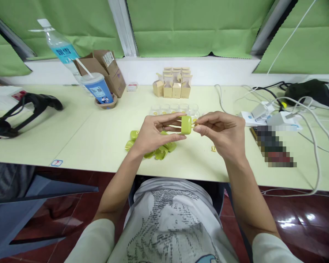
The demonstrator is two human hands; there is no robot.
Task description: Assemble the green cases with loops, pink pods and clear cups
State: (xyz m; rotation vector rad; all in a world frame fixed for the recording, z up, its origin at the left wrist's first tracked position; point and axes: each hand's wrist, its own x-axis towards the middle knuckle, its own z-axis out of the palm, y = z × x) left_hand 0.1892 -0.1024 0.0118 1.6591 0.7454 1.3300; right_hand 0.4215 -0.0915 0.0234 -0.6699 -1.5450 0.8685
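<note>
My left hand [159, 131] holds a small glossy green plastic case [186, 125] between thumb and fingers, above the table. My right hand [220, 131] pinches a thin yellow piece [193, 125] against the right side of the case; its exact shape is hidden by the fingertips. Below my left hand lies a pile of green plastic pieces [161, 152], some shaped like open shells. A tiny yellow clip-like part [213, 148] rests on the table under my right hand. Behind my hands stand clear round cups [164, 108] with small yellow things inside.
Small cream cardboard boxes [172, 89] stand by the wall. To the left are a blue drink cup [98, 89], a water bottle [61, 49], a brown carton [113, 73] and a black headset [30, 109]. Power strips [271, 118] with cables and a pixelated dark object [274, 146] lie right.
</note>
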